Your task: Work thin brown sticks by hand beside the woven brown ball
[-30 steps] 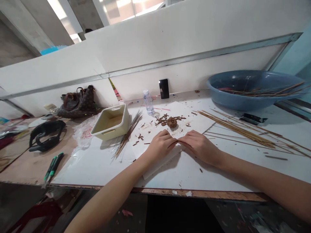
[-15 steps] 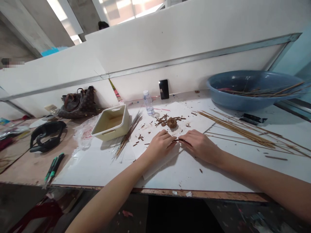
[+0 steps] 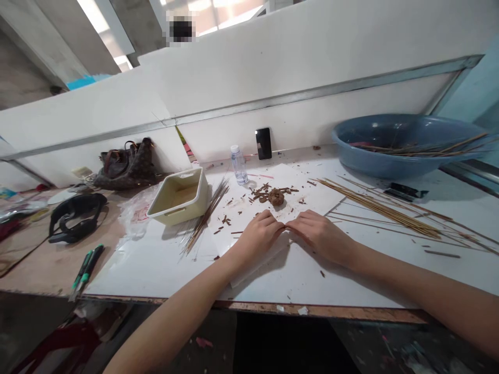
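Observation:
My left hand (image 3: 260,235) and my right hand (image 3: 317,232) lie side by side on a white board (image 3: 257,262), fingertips meeting at the middle. Both hands are curled palm down, fingers pressed together over something small and thin that I cannot make out. Just beyond the fingers sits a brown lump of paste (image 3: 276,196) among scattered brown crumbs. A pile of thin bamboo sticks (image 3: 384,210) lies to the right of my right hand. A smaller bunch of dark sticks (image 3: 205,215) lies to the left.
A cream plastic tray (image 3: 180,196) stands left of the sticks. A small clear bottle (image 3: 238,164) and a black phone (image 3: 263,143) stand by the back wall. A blue basin (image 3: 405,143) with sticks is at the right. A brown bag (image 3: 127,163), black headset (image 3: 74,217) and green pens (image 3: 86,265) lie left.
The hands slid slightly away from me and back, staying pressed together at the fingertips. Nothing else on the table has moved.

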`<action>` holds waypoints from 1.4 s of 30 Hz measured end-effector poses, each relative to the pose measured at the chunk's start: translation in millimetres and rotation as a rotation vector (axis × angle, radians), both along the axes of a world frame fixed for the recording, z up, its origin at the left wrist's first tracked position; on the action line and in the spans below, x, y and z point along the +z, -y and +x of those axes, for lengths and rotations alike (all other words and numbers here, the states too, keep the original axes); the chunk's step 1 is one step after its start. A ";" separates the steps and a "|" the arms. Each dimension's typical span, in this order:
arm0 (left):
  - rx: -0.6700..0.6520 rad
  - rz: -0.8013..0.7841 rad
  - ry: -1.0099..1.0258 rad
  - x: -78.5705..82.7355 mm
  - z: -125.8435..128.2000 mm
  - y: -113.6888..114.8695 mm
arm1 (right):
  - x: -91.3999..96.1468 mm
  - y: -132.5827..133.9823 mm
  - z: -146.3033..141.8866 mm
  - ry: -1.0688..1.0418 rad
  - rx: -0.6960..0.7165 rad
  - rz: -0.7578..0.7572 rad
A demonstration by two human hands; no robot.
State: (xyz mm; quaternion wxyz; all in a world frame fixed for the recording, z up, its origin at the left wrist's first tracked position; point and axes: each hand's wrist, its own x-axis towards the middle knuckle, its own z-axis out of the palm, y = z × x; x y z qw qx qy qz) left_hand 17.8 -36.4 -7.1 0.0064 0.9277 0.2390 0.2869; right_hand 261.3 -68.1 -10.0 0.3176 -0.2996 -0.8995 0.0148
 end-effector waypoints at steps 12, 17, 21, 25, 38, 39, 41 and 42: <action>0.033 0.001 0.060 -3.7 2.6 -0.1 | -4.0 -2.5 -1.0 -0.065 -0.030 0.048; 0.002 -0.009 0.062 -5.6 1.0 -0.2 | -1.5 1.1 -0.1 -0.049 -0.004 0.029; -0.040 0.003 0.034 -3.1 -0.1 0.9 | -0.5 0.7 1.5 0.008 0.001 0.019; -0.009 -0.007 0.014 -1.0 0.2 0.7 | -0.3 -2.4 2.1 0.014 -0.005 0.039; -0.010 -0.055 0.039 0.0 1.7 2.3 | 4.4 3.0 3.1 0.056 0.034 0.080; -0.014 -0.058 0.028 1.0 1.6 2.9 | 4.0 2.9 3.5 0.057 0.041 0.080; -0.017 -0.064 0.003 2.9 1.3 3.8 | 3.4 2.7 3.9 0.060 0.045 0.075; -0.017 -0.069 -0.005 3.6 1.1 3.9 | 3.2 2.5 3.9 0.061 0.043 0.070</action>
